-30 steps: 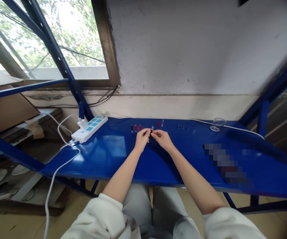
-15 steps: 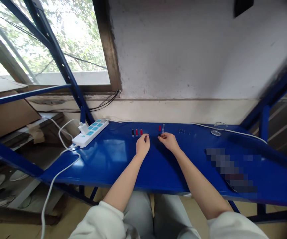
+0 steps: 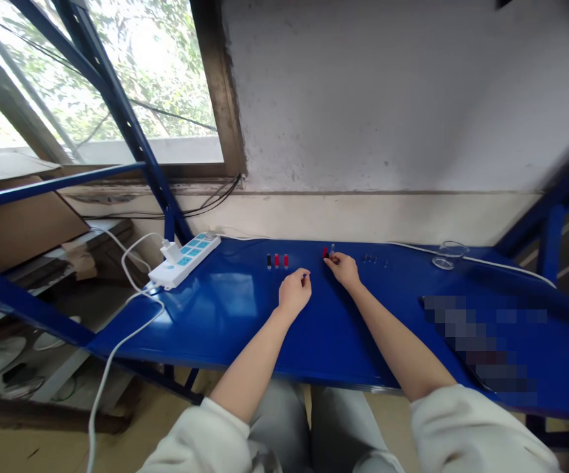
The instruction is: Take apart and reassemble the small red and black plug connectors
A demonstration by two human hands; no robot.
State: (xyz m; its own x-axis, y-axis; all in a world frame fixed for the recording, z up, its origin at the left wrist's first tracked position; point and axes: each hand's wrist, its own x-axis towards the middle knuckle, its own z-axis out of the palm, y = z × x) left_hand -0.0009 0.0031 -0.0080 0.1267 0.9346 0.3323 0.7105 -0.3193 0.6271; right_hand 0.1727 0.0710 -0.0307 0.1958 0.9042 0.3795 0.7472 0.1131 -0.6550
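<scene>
My left hand [image 3: 294, 293] rests on the blue metal shelf [image 3: 225, 309] with its fingers curled; a small dark part seems pinched at the fingertips. My right hand [image 3: 343, 268] reaches farther back, fingers pinched at a small red and clear piece [image 3: 328, 251] standing on the shelf. A short row of black and red small pieces [image 3: 276, 261] stands just left of my left hand. Several tiny dark parts [image 3: 373, 259] lie in a line to the right of my right hand.
A white power strip [image 3: 184, 260] with blue sockets and a white cable lies at the shelf's back left. A small clear glass dish [image 3: 448, 255] sits at the back right beside a white wire. Blue rack struts, a window and a white wall stand behind.
My hands were together at the middle, then drew apart. The right hand moved back and right to the red piece; the left hand pulled nearer to me.
</scene>
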